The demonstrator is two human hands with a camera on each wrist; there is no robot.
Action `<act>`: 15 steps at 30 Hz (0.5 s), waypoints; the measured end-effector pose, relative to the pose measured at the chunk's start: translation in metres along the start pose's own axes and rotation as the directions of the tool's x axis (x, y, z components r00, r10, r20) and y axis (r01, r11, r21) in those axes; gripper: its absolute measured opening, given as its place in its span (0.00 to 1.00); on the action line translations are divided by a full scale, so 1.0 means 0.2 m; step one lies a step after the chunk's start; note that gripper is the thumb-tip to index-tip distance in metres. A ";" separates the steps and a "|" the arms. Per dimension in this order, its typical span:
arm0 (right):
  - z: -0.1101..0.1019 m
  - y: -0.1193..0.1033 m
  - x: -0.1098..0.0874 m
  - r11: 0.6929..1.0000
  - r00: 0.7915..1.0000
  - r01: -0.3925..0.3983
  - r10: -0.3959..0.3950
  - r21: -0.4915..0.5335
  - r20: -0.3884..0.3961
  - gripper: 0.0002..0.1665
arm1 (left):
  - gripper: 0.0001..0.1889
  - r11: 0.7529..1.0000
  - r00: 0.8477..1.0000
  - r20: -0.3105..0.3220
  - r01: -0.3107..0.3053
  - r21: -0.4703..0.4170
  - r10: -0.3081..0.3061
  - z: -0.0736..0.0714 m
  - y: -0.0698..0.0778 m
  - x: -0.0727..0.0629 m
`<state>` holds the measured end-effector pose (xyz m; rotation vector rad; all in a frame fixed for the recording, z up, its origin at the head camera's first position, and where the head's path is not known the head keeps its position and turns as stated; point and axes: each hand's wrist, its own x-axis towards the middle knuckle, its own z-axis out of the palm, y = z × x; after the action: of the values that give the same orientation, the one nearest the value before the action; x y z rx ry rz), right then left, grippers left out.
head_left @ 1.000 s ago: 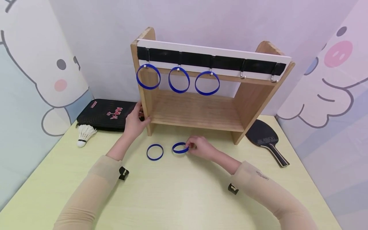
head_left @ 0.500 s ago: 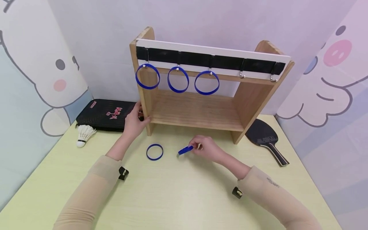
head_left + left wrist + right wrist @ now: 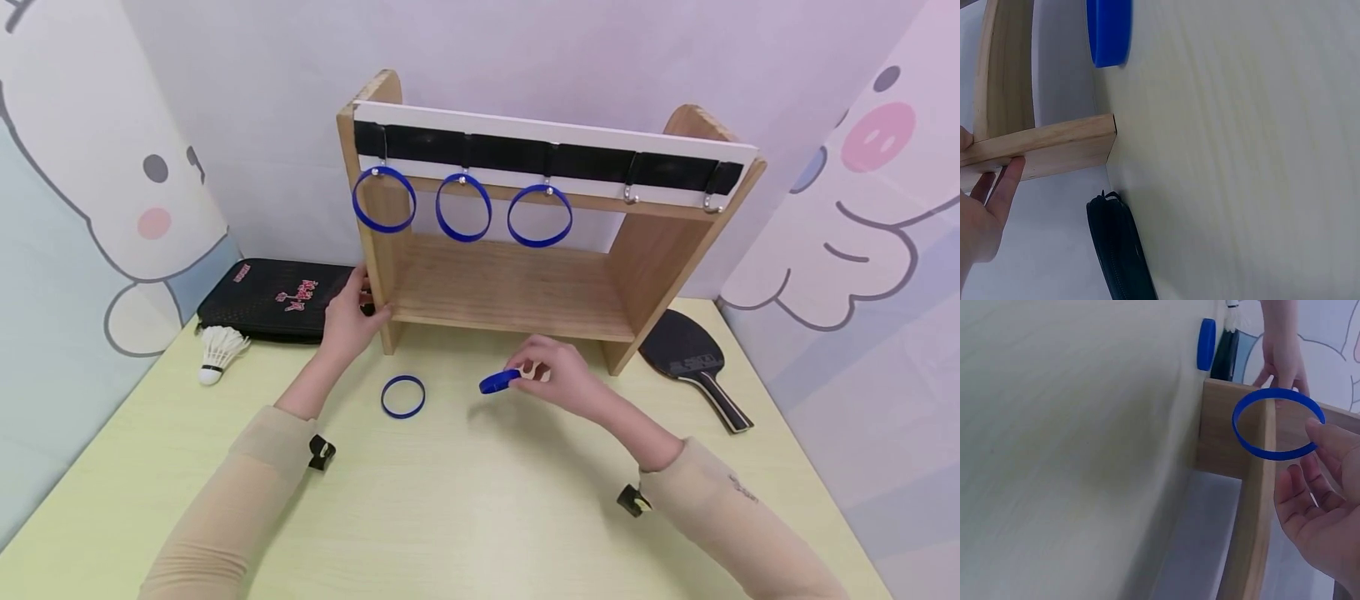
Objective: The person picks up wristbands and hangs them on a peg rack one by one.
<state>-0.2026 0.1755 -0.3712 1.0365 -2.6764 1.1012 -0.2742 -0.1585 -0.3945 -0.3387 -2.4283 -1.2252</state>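
Observation:
Above the table, my right hand [image 3: 561, 379] pinches a blue wristband-like ring [image 3: 498, 382] between thumb and fingers; in the right wrist view the ring [image 3: 1249, 444] is lifted off the tabletop. My left hand [image 3: 348, 317] holds the left side panel of a small wooden shelf [image 3: 517, 287], thumb at the front edge and fingers on the outer face. Another blue ring [image 3: 386, 408] lies flat on the table between the hands. Three blue rings hang from the left hooks of the black-and-white strip [image 3: 510, 154] across the shelf top. The two right hooks [image 3: 632, 197] carry no ring.
Behind my left hand lies a black zip case [image 3: 262, 300], with a shuttlecock [image 3: 219, 353] in front of it. A black table tennis bat [image 3: 684, 346] lies right of the shelf. Walls with cartoon prints stand behind and at both sides.
My right hand has lifted the blue ring from the table and moved it up and to the right. The left hand stays on the shelf panel.

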 end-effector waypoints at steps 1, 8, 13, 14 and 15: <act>-0.02 -0.01 0.00 1.000 1.000 0.003 -0.003 -0.007 -0.003 0.10 | 0.38 1.000 1.000 0.001 0.001 0.001 -0.001 0.00 0.00 0.00; -0.15 -0.07 -0.01 0.999 0.999 0.032 -0.032 -0.018 -0.028 0.11 | 0.38 1.000 1.000 0.007 0.007 -0.007 -0.007 0.00 0.01 0.00; -0.26 -0.13 -0.02 0.998 0.994 0.057 -0.061 -0.040 -0.095 0.12 | 0.38 1.000 1.000 0.009 0.014 -0.013 -0.014 0.00 0.01 0.00; -0.28 -0.14 -0.02 0.997 0.992 0.059 -0.063 -0.039 -0.108 0.12 | 0.39 1.000 1.000 0.010 0.016 -0.013 -0.016 0.00 0.01 0.00; -0.30 -0.15 -0.02 0.998 0.990 0.059 -0.063 -0.038 -0.123 0.12 | 0.39 1.000 1.000 0.011 0.018 -0.013 -0.018 0.00 0.01 0.00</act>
<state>-0.1920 0.2012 -0.3106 1.0020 -2.5410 1.0672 -0.2730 -0.1580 -0.3933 -0.3285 -2.4384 -1.2510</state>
